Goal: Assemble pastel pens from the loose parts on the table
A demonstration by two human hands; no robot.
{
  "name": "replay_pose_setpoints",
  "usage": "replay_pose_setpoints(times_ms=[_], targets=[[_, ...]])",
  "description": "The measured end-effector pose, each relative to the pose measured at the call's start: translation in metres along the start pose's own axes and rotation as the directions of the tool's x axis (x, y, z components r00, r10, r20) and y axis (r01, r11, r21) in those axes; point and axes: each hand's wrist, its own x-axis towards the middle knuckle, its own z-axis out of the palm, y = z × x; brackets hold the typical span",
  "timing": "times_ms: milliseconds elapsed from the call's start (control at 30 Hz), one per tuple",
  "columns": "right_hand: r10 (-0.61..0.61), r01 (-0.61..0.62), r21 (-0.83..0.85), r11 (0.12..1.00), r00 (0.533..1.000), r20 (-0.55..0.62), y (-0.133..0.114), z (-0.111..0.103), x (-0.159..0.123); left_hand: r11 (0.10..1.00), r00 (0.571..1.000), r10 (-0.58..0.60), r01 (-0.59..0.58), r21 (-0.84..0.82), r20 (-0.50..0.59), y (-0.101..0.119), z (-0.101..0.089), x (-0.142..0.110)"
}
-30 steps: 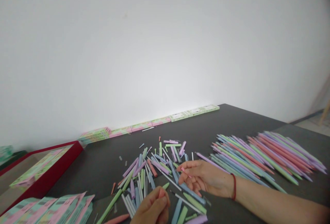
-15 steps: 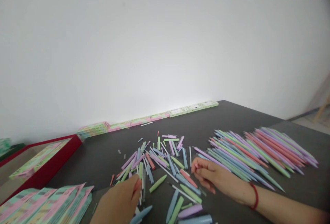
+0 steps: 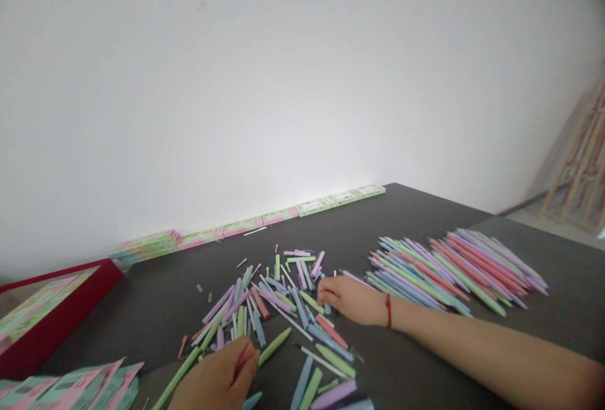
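My left hand [image 3: 217, 375] is low in the frame with its fingers curled closed; whatever is inside them is hidden. A long green pen barrel [image 3: 182, 371] slants just past its far side, and I cannot tell whether the hand touches it. My right hand [image 3: 354, 300], with a red cord at the wrist, is closed at the right edge of the loose pen parts; its fingertips hide anything they hold. Between the hands lie scattered parts: a green barrel piece [image 3: 275, 347], a coral one [image 3: 332, 332], a purple one [image 3: 334, 394] and white refills [image 3: 324, 361].
Assembled pastel pens [image 3: 486, 265] lie in rows at the right of the dark table [image 3: 425, 215]. Flat printed boxes [image 3: 243, 226] line the wall. A red box [image 3: 61, 322] holding printed packs stands at left, with printed packets [image 3: 70, 391] in front. A wooden rack [image 3: 579, 164] stands beyond.
The view has turned right, so the table's contents sit further left. My right hand has moved left to the loose parts. A long green barrel now shows beside my left hand.
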Motion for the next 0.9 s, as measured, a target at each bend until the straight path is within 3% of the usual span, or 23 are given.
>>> replay_pose_setpoints(times_ms=[167,333,500,533,600,633,700,733,800,900], targets=[[0.005,0.000,-0.113,0.994,0.999,0.038,-0.013,0.018,0.009,0.980,0.999,0.034,-0.033,-0.197,0.001,0.003,0.011,0.004],[0.022,-0.015,-0.172,0.985,0.999,0.038,-0.020,0.023,0.015,0.867,0.998,0.046,-0.022,-0.498,0.035,0.009,0.016,0.006],[-0.027,0.034,-0.127,0.991,0.998,0.056,-0.030,0.019,0.011,0.828,0.999,0.047,-0.046,-0.558,-0.013,0.013,0.024,0.006],[-0.047,0.051,-0.053,0.997,0.996,0.076,-0.033,0.019,0.009,0.834,0.998,0.048,-0.060,-0.549,-0.035,0.014,0.025,0.006],[-0.093,0.055,0.256,0.965,0.986,0.137,-0.037,0.021,0.003,0.837,0.996,0.036,-0.076,-0.541,-0.084,0.016,0.024,0.004],[-0.118,0.028,0.451,0.892,0.978,0.171,-0.038,0.023,0.000,0.833,0.994,0.027,-0.083,-0.547,-0.109,0.018,0.023,0.004],[-0.161,-0.060,0.746,0.663,0.962,0.220,-0.041,0.027,-0.006,0.808,0.989,0.001,-0.088,-0.582,-0.148,0.023,0.019,0.001],[-0.174,-0.095,0.811,0.577,0.956,0.235,-0.043,0.030,-0.009,0.788,0.987,-0.011,-0.089,-0.610,-0.158,0.026,0.018,-0.001],[-0.184,-0.139,0.853,0.503,0.947,0.263,-0.047,0.033,-0.016,0.739,0.988,-0.014,-0.093,-0.667,-0.153,0.031,0.015,-0.004],[-0.158,-0.197,0.800,0.567,0.927,0.340,-0.055,0.036,-0.027,0.740,0.988,0.094,-0.150,-0.656,-0.120,0.036,0.015,-0.008]])
